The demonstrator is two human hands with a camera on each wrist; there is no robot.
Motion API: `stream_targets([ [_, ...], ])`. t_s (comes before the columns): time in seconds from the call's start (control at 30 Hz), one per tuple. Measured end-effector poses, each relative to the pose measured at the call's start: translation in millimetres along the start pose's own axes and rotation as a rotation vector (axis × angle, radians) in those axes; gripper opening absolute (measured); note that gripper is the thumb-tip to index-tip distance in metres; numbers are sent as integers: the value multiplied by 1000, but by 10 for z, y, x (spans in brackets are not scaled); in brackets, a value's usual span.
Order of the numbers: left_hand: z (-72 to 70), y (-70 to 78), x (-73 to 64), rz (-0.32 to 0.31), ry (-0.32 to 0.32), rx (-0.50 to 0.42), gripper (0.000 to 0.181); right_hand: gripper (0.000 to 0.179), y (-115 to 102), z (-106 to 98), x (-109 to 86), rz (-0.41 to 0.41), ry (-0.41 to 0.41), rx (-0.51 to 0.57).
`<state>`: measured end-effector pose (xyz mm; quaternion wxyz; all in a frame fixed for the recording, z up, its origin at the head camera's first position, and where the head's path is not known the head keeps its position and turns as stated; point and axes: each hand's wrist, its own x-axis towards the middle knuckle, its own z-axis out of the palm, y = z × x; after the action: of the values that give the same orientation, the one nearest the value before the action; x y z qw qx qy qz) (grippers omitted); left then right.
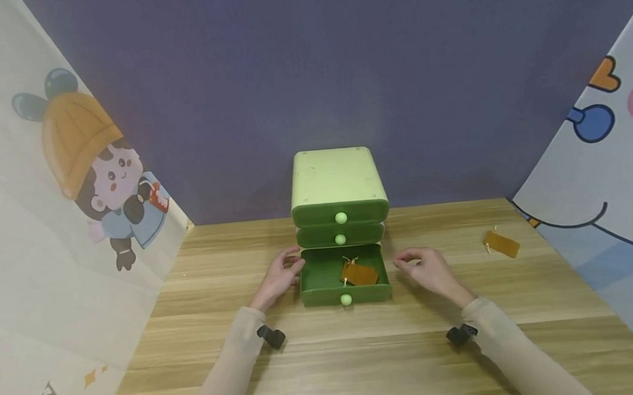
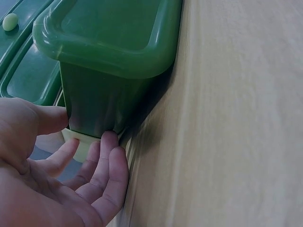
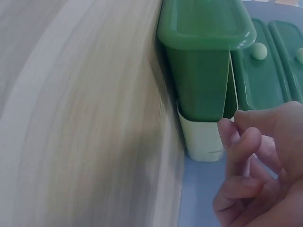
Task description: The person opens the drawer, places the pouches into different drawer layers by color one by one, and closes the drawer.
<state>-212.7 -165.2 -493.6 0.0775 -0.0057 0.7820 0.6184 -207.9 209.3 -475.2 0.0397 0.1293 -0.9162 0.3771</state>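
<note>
A small three-drawer cabinet [image 1: 339, 176] with a pale yellow-green shell stands on the table. Its bottom drawer [image 1: 321, 296], dark green with a light round knob, is pulled out. Inside, toward the right, lie overlapping brown drawstring pouches [image 1: 361, 274]; their exact number is hard to tell. At the left of this drawer is my left hand [image 1: 280, 277], fingers loosely bent, fingertips at the cabinet shell's edge in the left wrist view. Close to the drawer's right side, my right hand [image 1: 427, 269] has thumb and forefinger tips together, with nothing visible between them.
Another brown drawstring pouch [image 1: 502, 244] lies apart on the table's right side. The middle drawer [image 1: 318, 237] and top drawer [image 1: 317, 213] are closed. A dark blue panel [image 1: 238, 106] rises behind the wooden table [image 1: 219, 272], with printed panels at both sides.
</note>
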Motion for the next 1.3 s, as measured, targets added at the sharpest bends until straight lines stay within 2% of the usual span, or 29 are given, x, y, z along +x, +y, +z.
stream_targets([
  [0.57,0,1,-5,-8,-3,-7,54,22,211,-157,-36,50,9,-11],
  [1.3,-6,8,12,-8,5,2,53,25,427,-320,-50,92,51,-81],
])
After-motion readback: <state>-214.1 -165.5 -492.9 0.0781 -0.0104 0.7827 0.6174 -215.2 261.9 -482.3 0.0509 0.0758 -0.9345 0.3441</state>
